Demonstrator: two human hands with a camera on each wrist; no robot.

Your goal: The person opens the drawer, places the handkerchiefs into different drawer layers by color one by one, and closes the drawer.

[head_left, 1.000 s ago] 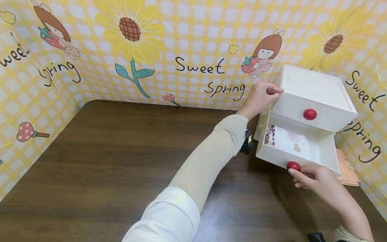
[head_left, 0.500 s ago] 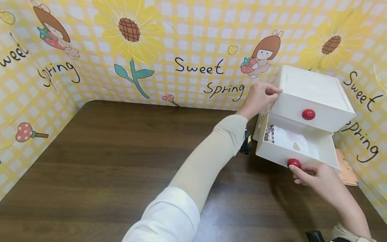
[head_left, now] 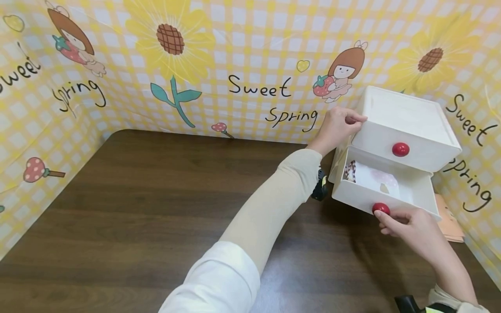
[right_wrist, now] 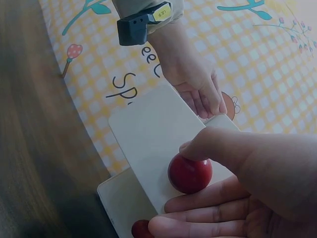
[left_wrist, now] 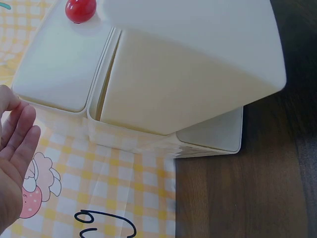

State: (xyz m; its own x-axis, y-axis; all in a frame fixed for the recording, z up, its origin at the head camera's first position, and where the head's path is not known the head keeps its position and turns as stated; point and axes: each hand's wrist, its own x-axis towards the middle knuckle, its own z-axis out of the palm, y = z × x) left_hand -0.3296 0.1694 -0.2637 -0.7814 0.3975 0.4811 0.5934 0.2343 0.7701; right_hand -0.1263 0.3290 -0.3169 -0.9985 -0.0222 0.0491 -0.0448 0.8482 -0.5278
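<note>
A small white drawer box [head_left: 407, 126] stands at the far right of a dark wooden table [head_left: 156, 208], close against a yellow checked backdrop [head_left: 250, 52] printed with sunflowers, cartoon girls and the words "Sweet Spring". The box has two drawers, one above the other, each with a round red knob. The lower drawer [head_left: 385, 193] is pulled out toward the near side and stands open; inside it lie a striped cord [head_left: 351, 170] at the left end and a pale card with a mushroom picture [head_left: 377, 180]. The upper drawer [head_left: 403, 150] is closed, its knob [head_left: 401, 149] facing near. The right hand [head_left: 409, 224] is at the lower drawer's knob [head_left: 381, 208]: the right wrist view shows the thumb on top of the red ball and the curled fingers below it, so the hand pinches the knob. The left hand [head_left: 337, 126] is at the far left upper corner of the box, its fingertips lying on the top edge and the thumb against the side, steadying it; in the left wrist view the fingers look straight and close together beside the box wall. The left arm, in a beige sleeve [head_left: 274, 204] with a white cuff nearer the body, crosses the middle of the table. Some orange paper [head_left: 450, 224] lies on the table just right of the box.
</note>
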